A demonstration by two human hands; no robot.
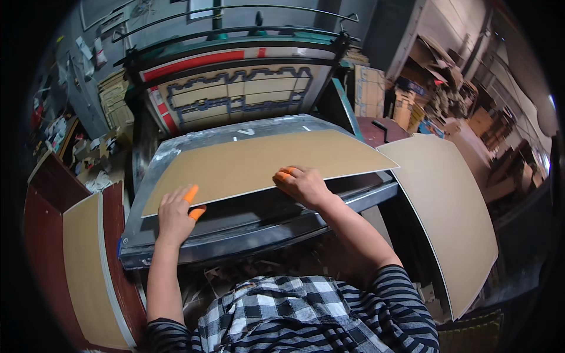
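Observation:
A large tan cardboard sheet with a pale near edge lies over the grey metal bed of a die-cutting press. Its near edge sits raised, with a dark gap beneath. My left hand grips this edge near its left corner, fingers on top and thumb below. Farther right, my right hand is closed round the same edge, its fingers curled and its thumb hidden. Orange finger covers show on both hands. Behind the sheet, the press's upright plate carries a tan die board with dark zigzag strips.
To the right, more cardboard sheets lie stacked. A dark red stand at the left holds another tan sheet. A guard rail crosses above the press. Cardboard scraps are heaped at the back right.

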